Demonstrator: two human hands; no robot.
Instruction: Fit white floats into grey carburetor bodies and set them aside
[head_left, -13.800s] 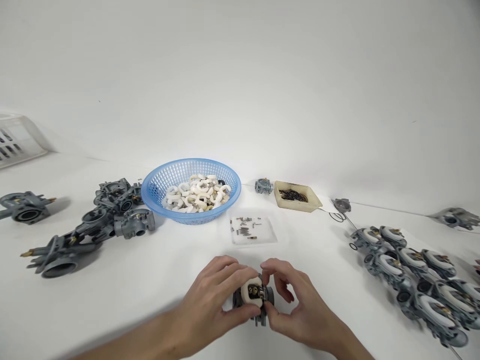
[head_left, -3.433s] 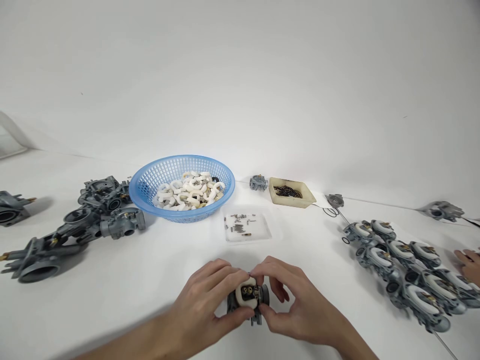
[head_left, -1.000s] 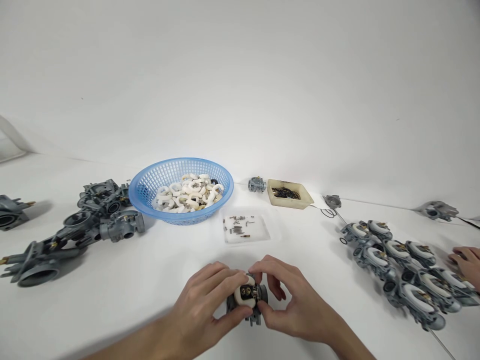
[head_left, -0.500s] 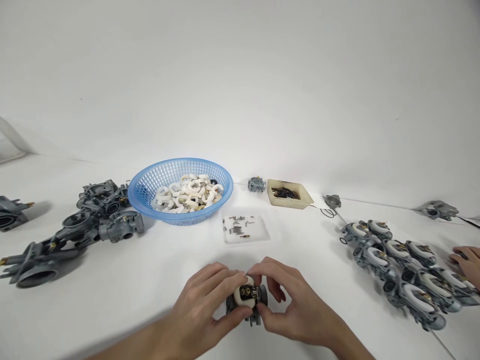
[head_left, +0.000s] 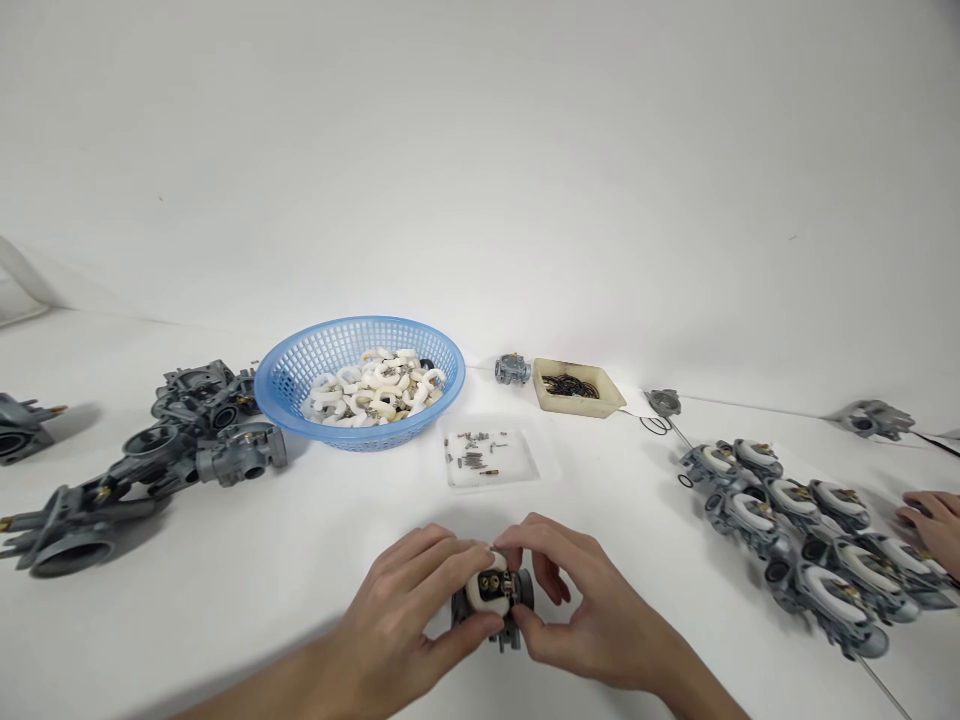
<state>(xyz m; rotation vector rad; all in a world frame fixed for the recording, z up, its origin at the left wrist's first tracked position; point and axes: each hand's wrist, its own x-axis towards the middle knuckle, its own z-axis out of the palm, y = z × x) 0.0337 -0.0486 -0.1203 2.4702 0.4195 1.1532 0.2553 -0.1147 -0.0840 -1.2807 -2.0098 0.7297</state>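
Observation:
A grey metal carburetor (head_left: 526, 592) sits on the white table close in front of me, its open underside facing up. On it lies a white C-shaped float (head_left: 487, 606), with brass jets showing inside the curve. My left hand (head_left: 409, 610) is closed around the left side, fingers over the float's top edge and thumb at its lower edge. From the right, my right hand (head_left: 592, 605) grips the carburetor by the float's hinge, thumb and index finger at opposite ends. Whether a small pin is between those fingertips is hidden.
Beyond my hands lies a clear tray (head_left: 517, 474) of small metal parts. A blue basket (head_left: 281, 415) holds several floats; a cream box (head_left: 577, 404) holds black rings. Carburetors (head_left: 240, 455) cluster left, and float-fitted carburetors (head_left: 832, 600) right, near another person's hand (head_left: 937, 525).

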